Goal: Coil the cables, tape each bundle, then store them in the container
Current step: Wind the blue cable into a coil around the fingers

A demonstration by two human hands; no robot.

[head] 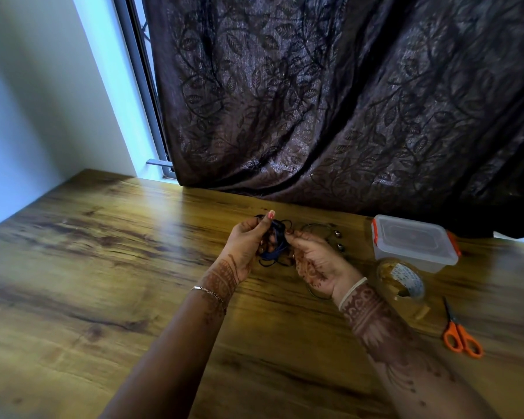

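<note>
Coiling stage, we judge: left hand (pixel 248 240) and right hand (pixel 312 261) each keep a pinching grip on the dark cable (pixel 274 243); tape (pixel 401 278) and lidded container (pixel 415 243) at three o'clock, untouched.

One head cam only, wide-angle: looks fwd and down over the worktop (pixel 103 267), close above both forearms, facing the curtain (pixel 345 101).

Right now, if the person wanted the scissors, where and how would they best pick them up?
By the orange handle loops, from above on the near side. The scissors lie flat on the table, right of the tape roll, loops toward the person and blades pointing away. The right hand is nearer, but it holds the dark cable.
</note>
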